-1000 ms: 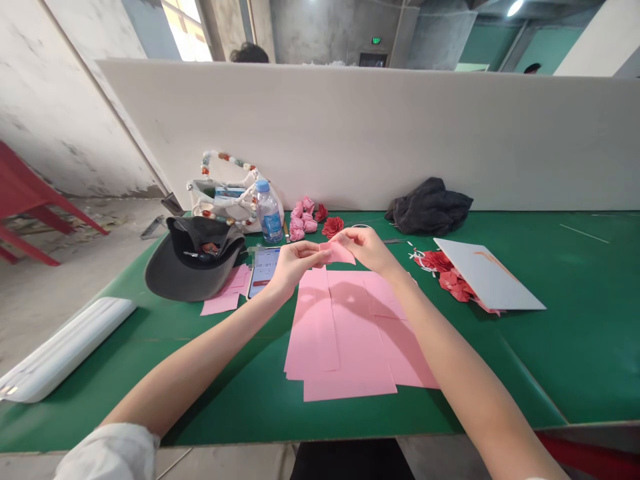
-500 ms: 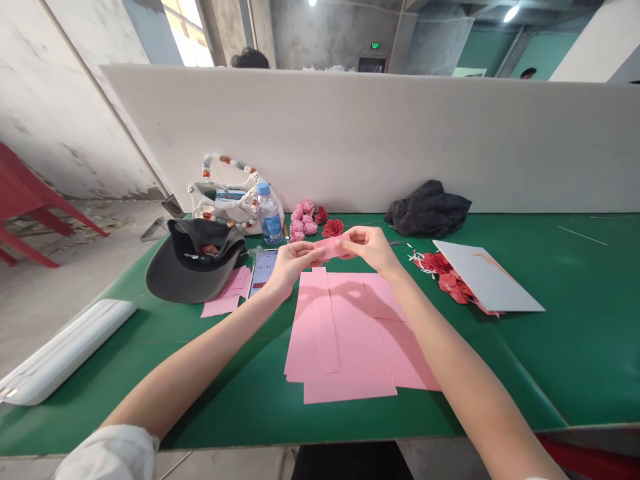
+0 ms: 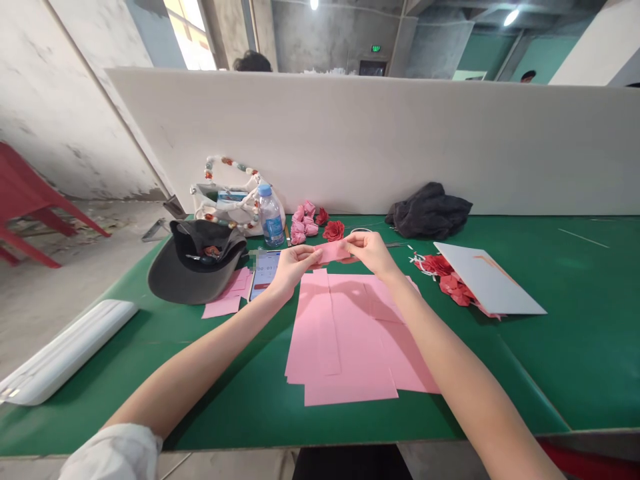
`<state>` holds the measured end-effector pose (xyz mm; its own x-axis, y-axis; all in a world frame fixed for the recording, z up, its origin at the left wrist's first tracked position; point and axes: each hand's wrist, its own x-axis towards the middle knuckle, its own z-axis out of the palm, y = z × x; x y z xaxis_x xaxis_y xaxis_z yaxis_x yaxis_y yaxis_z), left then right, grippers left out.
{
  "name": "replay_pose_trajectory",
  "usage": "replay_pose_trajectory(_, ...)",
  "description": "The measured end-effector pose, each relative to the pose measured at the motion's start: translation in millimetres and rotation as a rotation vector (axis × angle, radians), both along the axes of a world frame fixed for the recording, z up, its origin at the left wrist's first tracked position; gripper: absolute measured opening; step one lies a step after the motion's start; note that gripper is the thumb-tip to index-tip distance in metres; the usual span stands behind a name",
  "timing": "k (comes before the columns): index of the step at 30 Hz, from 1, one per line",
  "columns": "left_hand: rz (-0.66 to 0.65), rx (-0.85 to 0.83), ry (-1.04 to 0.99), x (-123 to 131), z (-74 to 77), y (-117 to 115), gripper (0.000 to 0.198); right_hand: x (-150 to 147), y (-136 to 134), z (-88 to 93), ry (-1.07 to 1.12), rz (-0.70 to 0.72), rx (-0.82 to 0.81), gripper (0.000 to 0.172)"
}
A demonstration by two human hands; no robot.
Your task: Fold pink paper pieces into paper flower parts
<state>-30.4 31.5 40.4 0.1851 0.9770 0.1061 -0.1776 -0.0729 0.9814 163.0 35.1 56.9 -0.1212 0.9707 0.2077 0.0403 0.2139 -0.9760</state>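
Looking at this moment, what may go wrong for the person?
The small pink paper, pinched between the left hand and right hand, might tear if pulled hard. The loose pink sheets overlap under the right forearm, which could shift them. The upright bottle stands near the phone; a knock might tip it over.

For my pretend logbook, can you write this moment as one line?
left hand: pinching small pink paper | right hand: pinching its other end | green table: larger pink sheets
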Motion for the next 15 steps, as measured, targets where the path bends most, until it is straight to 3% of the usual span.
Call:
replay_pose_trajectory(3,0.018,-0.015,-0.012,-1,-8.4,6,0.039,-1,3,-6.5,0.024,-0.047,-0.002,0.042)
replay_pose_trajectory(9,0.063,-0.022,-0.030,-2,-18.3,11,0.037,-6,5,-11.9,-0.030,-0.280,0.057,0.042)
replay_pose_trajectory(15,0.038,0.015,-0.005,0,-22.4,10,0.037,-19,3,-24.3,0.013,-0.087,-0.067,0.035)
